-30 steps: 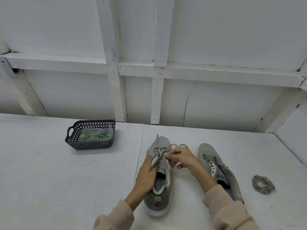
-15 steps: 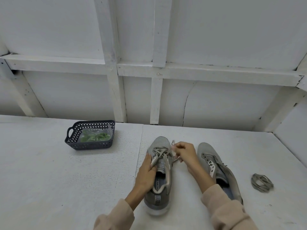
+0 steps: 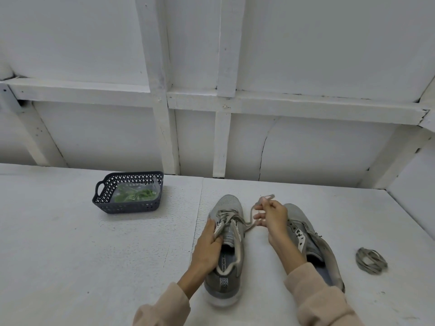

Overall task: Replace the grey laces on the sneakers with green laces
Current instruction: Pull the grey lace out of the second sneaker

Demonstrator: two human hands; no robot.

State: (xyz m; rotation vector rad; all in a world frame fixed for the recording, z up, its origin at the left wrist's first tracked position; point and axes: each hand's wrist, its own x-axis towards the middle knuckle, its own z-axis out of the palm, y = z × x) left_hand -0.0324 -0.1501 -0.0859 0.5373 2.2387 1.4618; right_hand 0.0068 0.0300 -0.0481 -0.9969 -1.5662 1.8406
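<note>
Head view, one entry per item. Counter: white, with a seam running from the far edge to the near edge. Left sneaker: midway along the near edge, toe pointing to the far edge, with a grey lace threaded through its lower eyelets and part-way drawn out. Left hand: fingers curled over the eyelet flap and collar, pinning the shoe to the counter. Right hand: raised between the two shoes, thumb and forefinger clamped on a loop of that lace, the other fingers spread apart. Right sneaker: just beside the first, toward the right edge, eyelets bare. Coiled grey lace: loose on the counter near the right edge. Basket: dark, near the far edge and left of the seam, holding green laces in a clear bag, untouched. Hazards, as judged: the lace tip may catch in an eyelet, and a hard pull would then drag or tip the shoe if the left hand's hold slackens. The thin pinch may slip, letting the loop drop and tangle with the crossings below. Pulling one side only may cinch the remaining rows tighter. The freed lace, dropped carelessly, could knot into the coil.
</note>
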